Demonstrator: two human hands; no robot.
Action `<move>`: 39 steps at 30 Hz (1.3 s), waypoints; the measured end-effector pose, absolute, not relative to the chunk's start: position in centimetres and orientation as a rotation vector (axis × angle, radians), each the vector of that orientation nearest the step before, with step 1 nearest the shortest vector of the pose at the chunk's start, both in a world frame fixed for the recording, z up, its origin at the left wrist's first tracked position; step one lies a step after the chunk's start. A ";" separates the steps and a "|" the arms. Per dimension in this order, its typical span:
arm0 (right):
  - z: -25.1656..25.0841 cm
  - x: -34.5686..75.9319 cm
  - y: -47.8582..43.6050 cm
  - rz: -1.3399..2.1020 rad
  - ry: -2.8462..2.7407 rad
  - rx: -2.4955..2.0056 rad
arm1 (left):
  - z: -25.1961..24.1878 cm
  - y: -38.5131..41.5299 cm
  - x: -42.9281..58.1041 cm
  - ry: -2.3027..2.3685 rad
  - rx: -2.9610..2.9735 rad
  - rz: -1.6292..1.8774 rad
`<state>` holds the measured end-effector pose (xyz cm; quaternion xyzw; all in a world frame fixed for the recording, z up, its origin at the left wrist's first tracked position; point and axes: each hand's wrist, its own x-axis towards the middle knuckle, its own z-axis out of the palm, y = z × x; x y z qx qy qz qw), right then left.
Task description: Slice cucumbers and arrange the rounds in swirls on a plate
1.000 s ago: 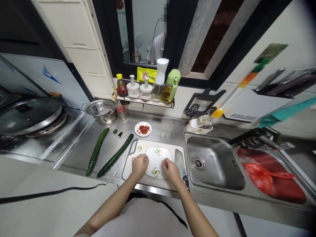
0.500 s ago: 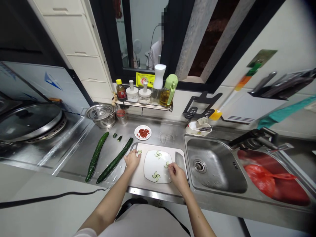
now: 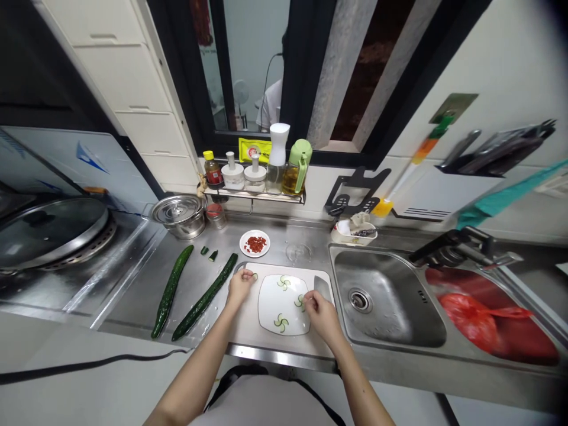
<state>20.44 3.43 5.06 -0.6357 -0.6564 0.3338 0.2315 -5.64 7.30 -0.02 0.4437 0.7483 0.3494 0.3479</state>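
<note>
Since a second ago my hands have left the near edge of the plate (image 3: 284,290) and spread apart: my left hand (image 3: 240,286) has gone up and to the left, to the far left corner of the cutting board (image 3: 248,322), and my right hand (image 3: 322,312) has slid to the plate's right rim. The cucumber slice (image 3: 254,276) lies flat on the board, just beyond my left fingertips and slightly to their right, touching or nearly touching them. It sits between the board's handle hole and the plate's far left corner. My left fingers are curled toward it, but I cannot tell whether they already pinch it. My left hand is much the nearer one; the whole plate lies between the slice and my right hand. My right thumb and forefinger are drawn together over the rim, and I cannot tell whether they hold anything. The knife (image 3: 322,285) lies on the board just beyond that hand, its blade running away from me. Two whole cucumbers (image 3: 205,297) lie left of the board, slanting away to the right.
</note>
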 end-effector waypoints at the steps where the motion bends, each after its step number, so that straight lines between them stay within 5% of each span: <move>1: 5.5 20.1 3.7 0.937 -1.787 -1.724 | 0.6 7.4 -5.4 1.824 1.091 0.998; 13: 12.0 13.9 6.9 1.051 -1.685 -1.231 | 10.5 6.0 -2.3 1.260 1.116 1.201; 39: 13.4 13.2 7.5 1.569 -1.300 -1.169 | 12.9 5.1 -2.3 1.405 1.559 1.197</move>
